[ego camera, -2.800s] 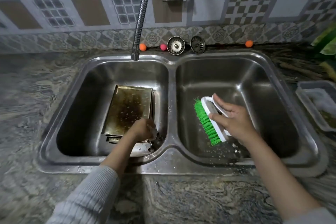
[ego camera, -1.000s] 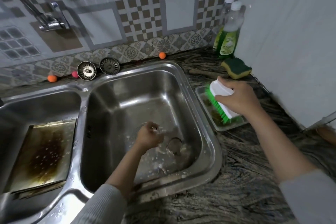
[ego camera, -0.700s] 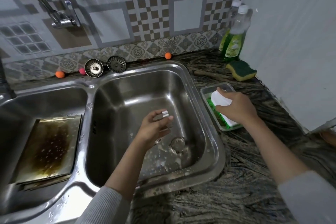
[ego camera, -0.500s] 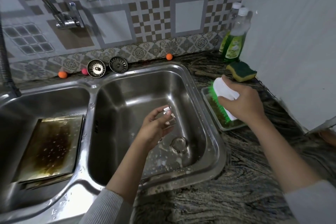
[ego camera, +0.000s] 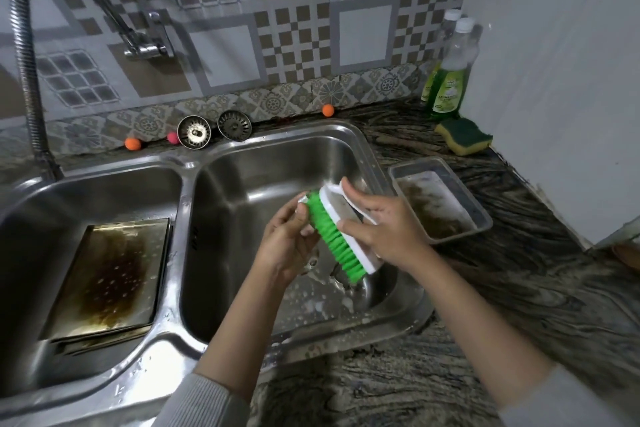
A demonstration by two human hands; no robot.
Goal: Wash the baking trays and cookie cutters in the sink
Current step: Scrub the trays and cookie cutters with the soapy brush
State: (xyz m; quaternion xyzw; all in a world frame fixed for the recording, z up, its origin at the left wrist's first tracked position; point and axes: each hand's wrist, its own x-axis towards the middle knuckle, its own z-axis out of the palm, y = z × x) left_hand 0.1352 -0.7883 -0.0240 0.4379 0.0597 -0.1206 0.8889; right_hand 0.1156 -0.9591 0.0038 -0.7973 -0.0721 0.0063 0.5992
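Note:
Over the right basin of the steel sink (ego camera: 367,152), my right hand (ego camera: 384,232) grips a white scrub brush with green bristles (ego camera: 332,236). My left hand (ego camera: 287,246) is curled right against those bristles, pinching a small metal cookie cutter that fingers and bristles almost wholly hide. In the left basin lies a stack of baking trays (ego camera: 104,274); the top one is stained dark brown and speckled with drops. Foam sits on the right basin's floor.
A small grimy tray (ego camera: 440,204) sits on the dark counter right of the sink. Behind it are a sponge (ego camera: 464,135) and green dish soap bottles (ego camera: 450,80). Two sink strainers (ego camera: 194,132) lean at the back edge. The flexible tap hose (ego camera: 20,62) rises at left.
My right hand lifted the brush out of the small counter tray and brought it left over the right basin. My left hand raised the cutter from the basin floor up against the bristles.

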